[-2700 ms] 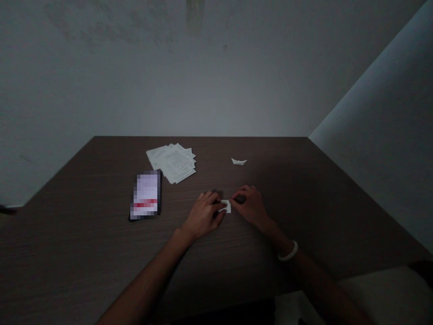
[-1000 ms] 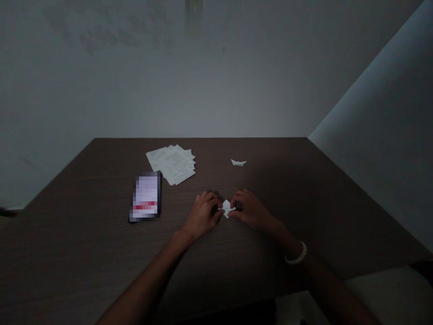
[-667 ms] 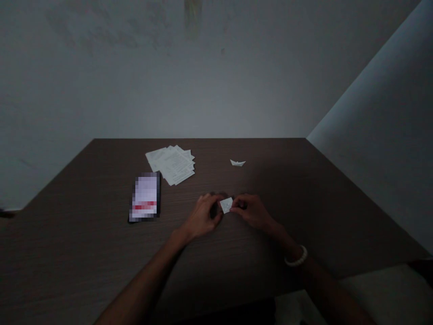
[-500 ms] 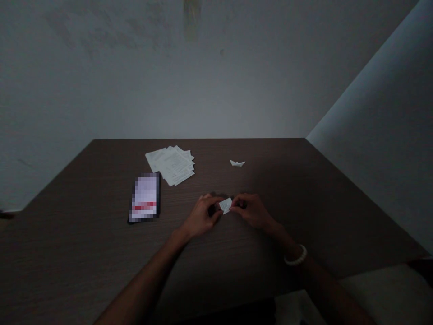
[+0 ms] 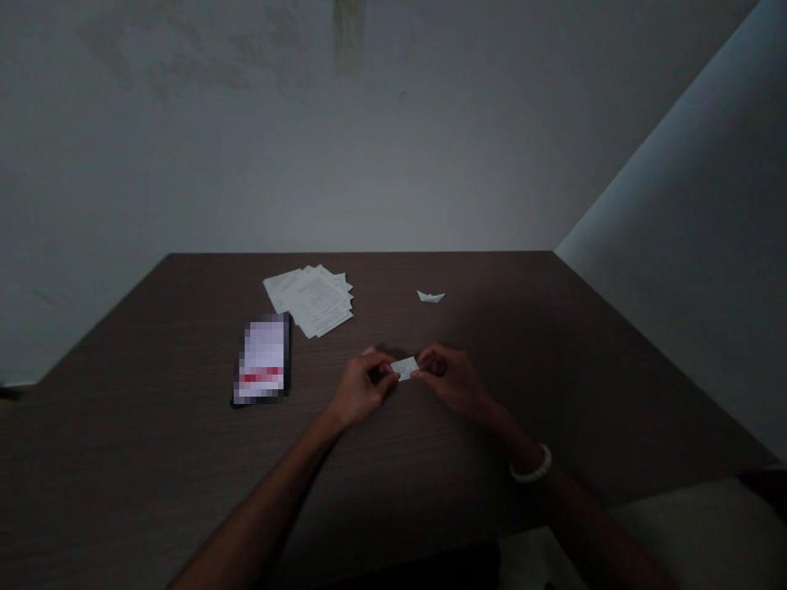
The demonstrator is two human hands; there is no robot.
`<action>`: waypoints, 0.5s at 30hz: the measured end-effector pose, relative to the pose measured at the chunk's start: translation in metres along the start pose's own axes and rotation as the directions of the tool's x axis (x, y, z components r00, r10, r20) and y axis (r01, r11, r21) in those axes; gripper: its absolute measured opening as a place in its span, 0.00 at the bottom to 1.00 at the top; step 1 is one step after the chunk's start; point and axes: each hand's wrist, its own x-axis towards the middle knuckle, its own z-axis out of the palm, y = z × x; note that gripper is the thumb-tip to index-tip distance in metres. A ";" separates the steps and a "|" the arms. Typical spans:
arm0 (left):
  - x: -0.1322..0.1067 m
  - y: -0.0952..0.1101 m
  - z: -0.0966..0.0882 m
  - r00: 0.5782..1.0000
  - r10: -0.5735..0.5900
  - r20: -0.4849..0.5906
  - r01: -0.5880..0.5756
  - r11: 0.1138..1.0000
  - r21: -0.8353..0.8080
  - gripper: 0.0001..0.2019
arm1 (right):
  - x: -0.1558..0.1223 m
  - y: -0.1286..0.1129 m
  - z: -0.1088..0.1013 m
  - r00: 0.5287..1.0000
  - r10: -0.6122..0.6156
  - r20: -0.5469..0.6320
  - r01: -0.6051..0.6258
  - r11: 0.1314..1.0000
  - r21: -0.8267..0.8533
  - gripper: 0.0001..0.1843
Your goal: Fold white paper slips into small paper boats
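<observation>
A small folded piece of white paper [image 5: 405, 368] is held between both hands just above the dark wooden table [image 5: 553, 360]. My left hand [image 5: 360, 392] pinches its left end with curled fingers. My right hand [image 5: 452, 383] pinches the right end; a white bead bracelet [image 5: 529, 469] is on that wrist. Most of the paper is hidden by my fingertips.
A finished small white paper boat [image 5: 430, 297] sits farther back on the table. A fanned stack of printed paper sheets [image 5: 312, 297] lies at the back left. A phone with a lit screen [image 5: 263, 359] lies left of my hands. Walls close the table's back and right.
The folded paper was pressed flat on the table a second ago. Both hands have lifted it and turned it, and it now looks like a narrower strip between my fingertips.
</observation>
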 end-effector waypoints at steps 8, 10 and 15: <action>-0.002 -0.001 0.002 0.991 0.131 -0.035 -0.127 0.986 0.106 0.05 | -0.001 0.005 -0.002 0.937 -0.346 0.047 0.346 0.904 -0.252 0.04; -0.003 -0.004 0.004 0.977 0.211 -0.021 -0.206 0.968 0.141 0.05 | -0.003 0.008 -0.003 0.907 -0.410 0.100 0.417 0.832 -0.365 0.07; -0.004 -0.011 0.007 0.950 0.300 0.081 -0.311 0.917 0.251 0.04 | -0.010 0.013 -0.003 0.870 -0.416 0.263 0.491 0.692 -0.530 0.10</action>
